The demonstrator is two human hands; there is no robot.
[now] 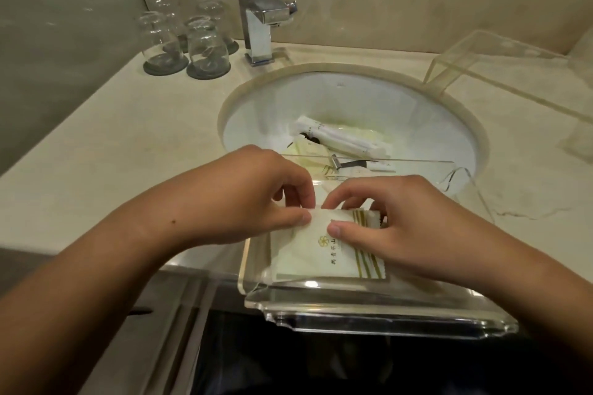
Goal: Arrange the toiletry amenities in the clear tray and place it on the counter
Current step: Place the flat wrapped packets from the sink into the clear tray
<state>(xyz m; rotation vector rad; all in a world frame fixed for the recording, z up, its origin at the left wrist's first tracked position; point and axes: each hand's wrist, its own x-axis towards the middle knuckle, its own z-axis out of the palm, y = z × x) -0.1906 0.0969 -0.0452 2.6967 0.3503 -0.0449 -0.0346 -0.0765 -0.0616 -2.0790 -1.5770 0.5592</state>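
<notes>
Now the room was a bathroom with a pale stone counter (96, 151) | round sink (426, 125) held more packets, just past the hands | clear tray (378, 314) sat at the near edge | both the left hand (253, 192) and right hand (404, 228) pinched a flat packet (324, 253) over it, long side pointing away.

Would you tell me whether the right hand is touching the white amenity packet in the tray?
Touching: the head view shows the right hand with its thumb pressed flat on the white packet.
</notes>
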